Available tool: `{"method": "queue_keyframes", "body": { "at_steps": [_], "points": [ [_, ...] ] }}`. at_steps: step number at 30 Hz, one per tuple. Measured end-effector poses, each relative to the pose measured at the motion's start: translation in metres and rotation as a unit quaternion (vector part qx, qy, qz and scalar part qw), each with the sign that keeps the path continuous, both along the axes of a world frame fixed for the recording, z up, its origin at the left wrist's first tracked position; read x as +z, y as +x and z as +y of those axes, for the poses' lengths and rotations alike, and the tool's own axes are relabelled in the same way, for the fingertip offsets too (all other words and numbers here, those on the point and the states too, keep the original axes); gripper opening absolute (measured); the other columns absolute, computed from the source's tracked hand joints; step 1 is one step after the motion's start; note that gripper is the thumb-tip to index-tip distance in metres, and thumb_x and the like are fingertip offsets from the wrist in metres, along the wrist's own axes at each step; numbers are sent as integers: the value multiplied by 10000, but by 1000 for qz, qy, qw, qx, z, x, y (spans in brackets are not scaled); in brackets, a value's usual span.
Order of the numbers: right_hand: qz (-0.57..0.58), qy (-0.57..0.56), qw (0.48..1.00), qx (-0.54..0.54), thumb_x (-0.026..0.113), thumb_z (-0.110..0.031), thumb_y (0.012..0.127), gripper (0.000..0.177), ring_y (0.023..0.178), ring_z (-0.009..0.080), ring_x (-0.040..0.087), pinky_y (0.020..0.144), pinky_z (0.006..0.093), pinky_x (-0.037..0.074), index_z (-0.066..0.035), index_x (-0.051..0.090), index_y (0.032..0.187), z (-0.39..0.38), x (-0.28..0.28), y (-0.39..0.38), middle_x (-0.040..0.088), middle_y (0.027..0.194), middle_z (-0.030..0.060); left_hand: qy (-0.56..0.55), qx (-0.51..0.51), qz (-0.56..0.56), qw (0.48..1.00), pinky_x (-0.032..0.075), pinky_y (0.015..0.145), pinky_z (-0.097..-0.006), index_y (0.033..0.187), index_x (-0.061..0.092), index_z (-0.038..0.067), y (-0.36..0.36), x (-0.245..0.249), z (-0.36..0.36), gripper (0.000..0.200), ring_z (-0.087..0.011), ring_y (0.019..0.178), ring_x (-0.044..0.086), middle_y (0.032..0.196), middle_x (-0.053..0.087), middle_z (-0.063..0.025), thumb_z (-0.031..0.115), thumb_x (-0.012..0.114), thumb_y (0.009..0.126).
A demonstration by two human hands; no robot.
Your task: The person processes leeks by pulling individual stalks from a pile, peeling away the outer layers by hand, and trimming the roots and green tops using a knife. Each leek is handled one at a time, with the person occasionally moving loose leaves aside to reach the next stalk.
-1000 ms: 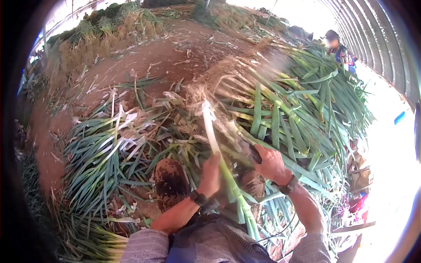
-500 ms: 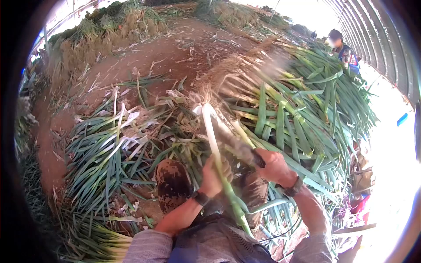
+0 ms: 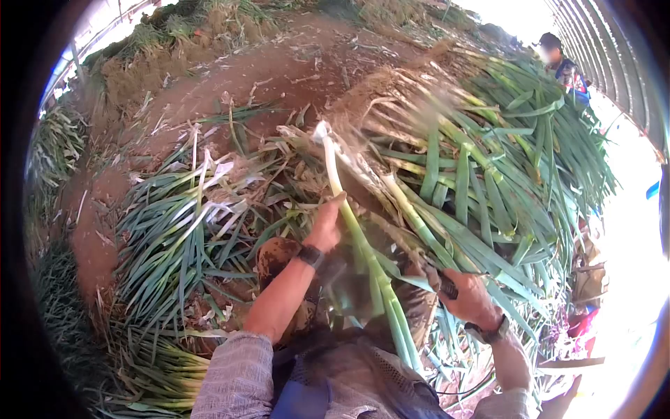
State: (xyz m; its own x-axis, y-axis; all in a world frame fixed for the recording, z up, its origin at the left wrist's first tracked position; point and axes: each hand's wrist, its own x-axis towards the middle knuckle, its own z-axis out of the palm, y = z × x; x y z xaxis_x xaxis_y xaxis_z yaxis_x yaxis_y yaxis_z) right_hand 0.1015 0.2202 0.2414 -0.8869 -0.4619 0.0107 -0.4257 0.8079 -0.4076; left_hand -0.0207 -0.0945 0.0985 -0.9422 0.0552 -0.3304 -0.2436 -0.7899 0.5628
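Note:
My left hand [image 3: 326, 227] is closed around the stalk of a long green onion [image 3: 357, 234]. Its white end points up and away from me, and its green leaves hang toward my lap. In my right hand [image 3: 471, 300] is a tool with a dark handle [image 3: 448, 286]; I cannot make out its working end. That hand is low on the right, apart from the held onion. Just beyond it lies a large pile of green onions [image 3: 481, 174] with brown roots, spread across the right side.
Left of my knees is a heap of peeled green onions [image 3: 181, 216]. More onions [image 3: 167, 380] lie at the lower left. Bare soil [image 3: 237, 91] with scraps stretches ahead. A person [image 3: 569, 73] is at the far right by the ribbed wall [image 3: 621, 70].
My left hand has moved up the stalk, and the onion's end is higher. The root tuft on that end no longer shows. My right hand has moved down and right with the tool.

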Motion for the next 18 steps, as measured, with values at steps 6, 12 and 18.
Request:
{"method": "queue_keyframes", "body": {
  "at_steps": [6,12,18],
  "points": [
    [-48,41,998,-19,711,-124,766,258,759,414,641,664,472,501,-62,632,1004,20,-28,51,663,804,177,-135,-42,-15,990,550,638,-368,999,640,105,1,7,1,331,-190,752,652,873,675,-53,420,695,914],
    [-27,17,999,-14,709,-124,769,255,741,416,640,648,481,499,-63,635,1006,18,-41,55,664,799,177,-186,-74,-12,980,510,711,-348,976,648,98,10,5,12,342,-159,798,599,891,629,-32,432,690,917],
    [-60,41,997,-3,698,-128,770,252,750,429,630,644,501,481,-43,622,996,10,-10,56,654,781,198,-258,-67,241,933,473,841,-355,1206,638,60,12,-49,13,361,-206,969,557,1030,637,-55,349,564,1001]
  ]
}}
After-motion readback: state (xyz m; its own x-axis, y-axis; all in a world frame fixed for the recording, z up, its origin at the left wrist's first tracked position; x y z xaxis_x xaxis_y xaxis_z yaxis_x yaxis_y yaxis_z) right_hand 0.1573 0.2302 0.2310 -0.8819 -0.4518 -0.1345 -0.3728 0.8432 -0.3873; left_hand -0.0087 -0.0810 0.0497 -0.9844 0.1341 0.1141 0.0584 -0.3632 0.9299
